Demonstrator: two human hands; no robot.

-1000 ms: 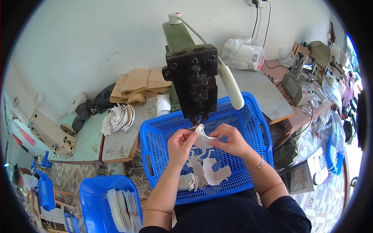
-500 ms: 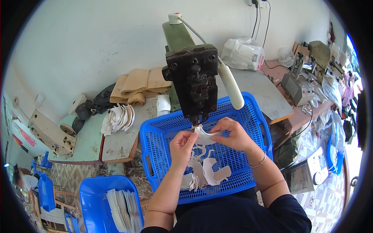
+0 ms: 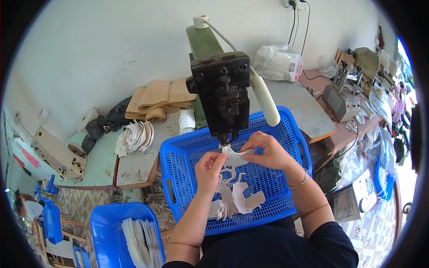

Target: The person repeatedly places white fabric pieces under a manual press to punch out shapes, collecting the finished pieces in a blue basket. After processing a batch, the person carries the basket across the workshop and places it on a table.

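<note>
Both my hands hold a white curved material piece [image 3: 234, 159] right under the head of a dark green and black machine [image 3: 220, 96]. My left hand [image 3: 210, 166] pinches the piece's left end between thumb and fingers, close to the machine's tip. On the opposite side, my right hand [image 3: 267, 152] grips the right end, its thumb on the near face. Below them a blue perforated basket [image 3: 286, 196] holds several cut white pieces [image 3: 241, 197], a small stack of them [image 3: 218, 209] and thin curled offcuts [image 3: 228, 173].
A lamp-like white handle [image 3: 265, 100] hangs beside the machine. Brown sheets [image 3: 157, 99] and stacked white pieces [image 3: 135, 136] lie on the bench at left. A blue tub [image 3: 107, 232] with white stacks stands at lower left. A grey device [image 3: 342, 103] sits at right; a person [image 3: 32, 209] is far left.
The right hand has shifted very slightly up and left with its end of the white piece. The left hand stays in nearly the same place; the basket contents look unchanged.
</note>
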